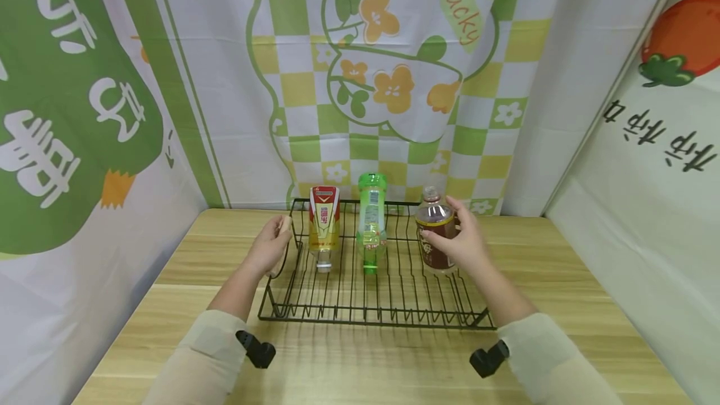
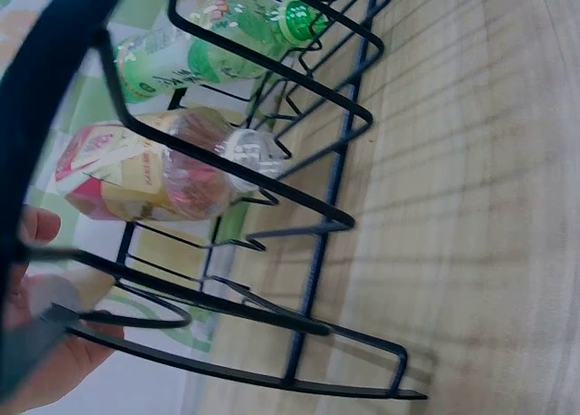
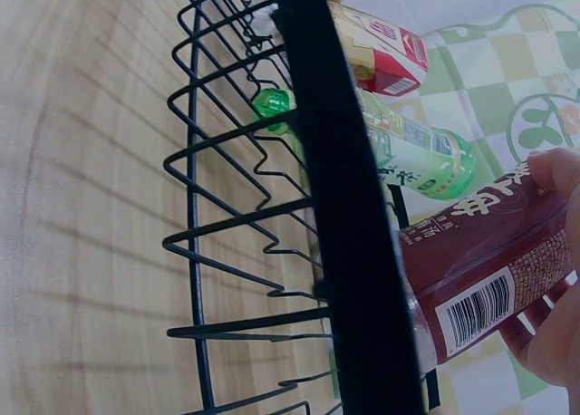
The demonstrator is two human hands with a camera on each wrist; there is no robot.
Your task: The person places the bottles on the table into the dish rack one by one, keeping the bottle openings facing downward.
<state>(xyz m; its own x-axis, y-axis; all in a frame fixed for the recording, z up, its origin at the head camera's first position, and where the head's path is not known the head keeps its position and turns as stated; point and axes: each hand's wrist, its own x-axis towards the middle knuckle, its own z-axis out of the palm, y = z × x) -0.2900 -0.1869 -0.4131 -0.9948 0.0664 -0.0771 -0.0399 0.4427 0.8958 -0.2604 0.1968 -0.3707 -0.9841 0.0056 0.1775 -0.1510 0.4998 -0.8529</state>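
My right hand (image 1: 464, 239) holds a brown-labelled plastic bottle (image 1: 437, 242), neck up, thumb in front and fingers behind. The bottle is over the right part of a black wire dish rack (image 1: 365, 314); whether its base touches the wires I cannot tell. At the rack's left end, my left hand (image 1: 270, 247) grips a pale handle (image 2: 77, 288), its fingers partly hidden. Upside down in the rack stand a red and gold bottle (image 1: 324, 220) with a white cap and, to its right, a green bottle (image 1: 371, 224) with a green cap.
The rack stands on a wood-grain table (image 1: 562, 286), with tabletop on both sides and in front. A patterned curtain (image 1: 394, 80) hangs right behind the rack, and printed cloth (image 1: 647, 161) walls both sides. Small black devices (image 1: 488, 358) sit at the sleeves.
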